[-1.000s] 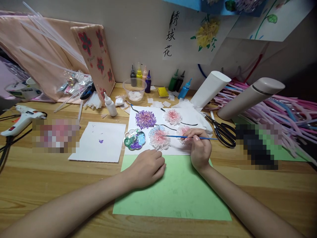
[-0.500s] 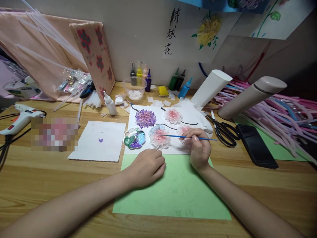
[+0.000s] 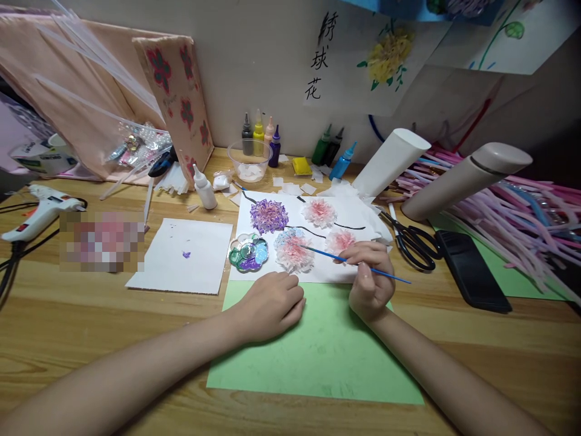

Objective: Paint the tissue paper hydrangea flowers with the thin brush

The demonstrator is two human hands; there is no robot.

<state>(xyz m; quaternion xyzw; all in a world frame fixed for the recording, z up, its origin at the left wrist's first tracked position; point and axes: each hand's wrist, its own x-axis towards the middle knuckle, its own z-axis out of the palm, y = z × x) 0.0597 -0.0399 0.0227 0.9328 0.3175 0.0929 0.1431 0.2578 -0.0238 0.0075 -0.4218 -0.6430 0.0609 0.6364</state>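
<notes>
My right hand (image 3: 374,275) pinches a thin blue paintbrush (image 3: 330,255). Its tip touches the pink-and-white paper flower (image 3: 297,257), whose upper left petals are light blue. My left hand (image 3: 272,306) rests with fingers curled at the near edge of the white sheet (image 3: 267,275), over green paper (image 3: 318,357). On the sheet are also a purple flower (image 3: 269,216), a pink flower (image 3: 320,213) and another pink flower (image 3: 341,241) partly behind my right hand, with black painted stems. A flower-shaped palette (image 3: 249,253) holds green, purple and blue paint.
At left lie a paint-marked white paper (image 3: 181,257) and a glue gun (image 3: 39,212). Paint bottles (image 3: 275,148) and a clear bowl (image 3: 249,166) stand behind. To the right are scissors (image 3: 415,245), a phone (image 3: 474,269), a grey flask (image 3: 463,181) and pipe cleaners (image 3: 521,224).
The brush has tilted, its back end dropping down and right, and the tip has shifted slightly right on the flower. My right hand has turned with it; my left hand stays in place.
</notes>
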